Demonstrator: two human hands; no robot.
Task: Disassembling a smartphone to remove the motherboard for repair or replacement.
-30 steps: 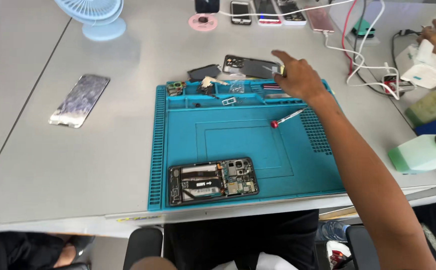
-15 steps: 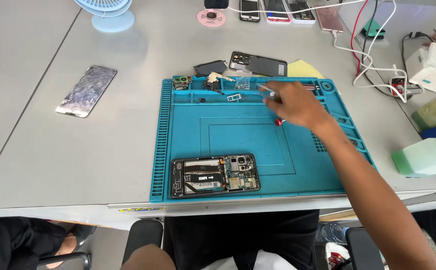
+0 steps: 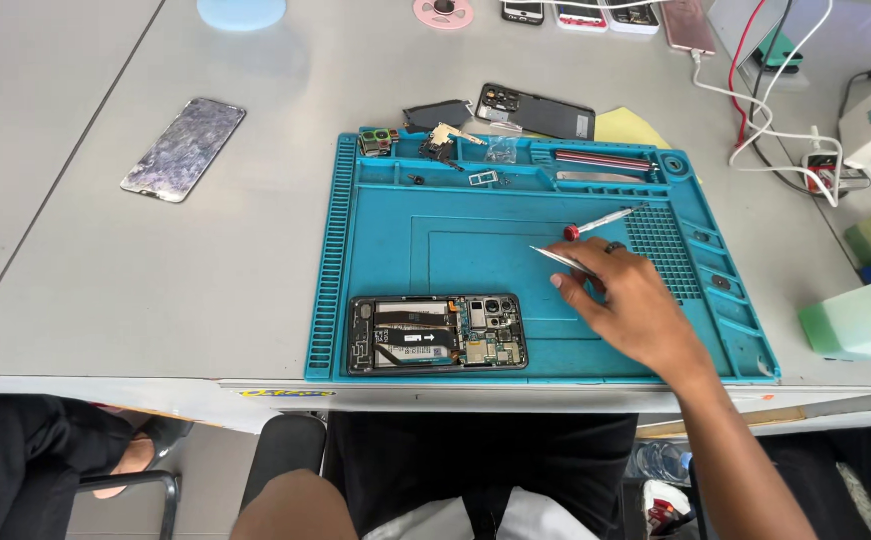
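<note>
Right hand: my right hand [image 3: 627,305] rests on the blue repair mat [image 3: 395,250], fingers [image 3: 567,283] pinched closed on slim metal tweezers [image 3: 561,260].
Left hand: out of view.
Tweezers: their tip points up and to the left, away from my palm.
Opened phone: the opened phone [image 3: 437,333], back cover off and circuit boards showing, lies on the mat's near edge.
Key relation: the phone sits left of my fingers and slightly nearer me, close but not touching; its long axis runs left to right, and its camera end is the end closest to my hand.
Screwdriver: a red-capped screwdriver [image 3: 601,220] lies just beyond my hand.
Worktop: a cracked phone [image 3: 183,148] lies well to the left on the grey worktop [image 3: 155,280].
Change: half a second ago my hand was up by the mat's far parts tray; it has since drawn back toward me, now carrying the tweezers.
</note>
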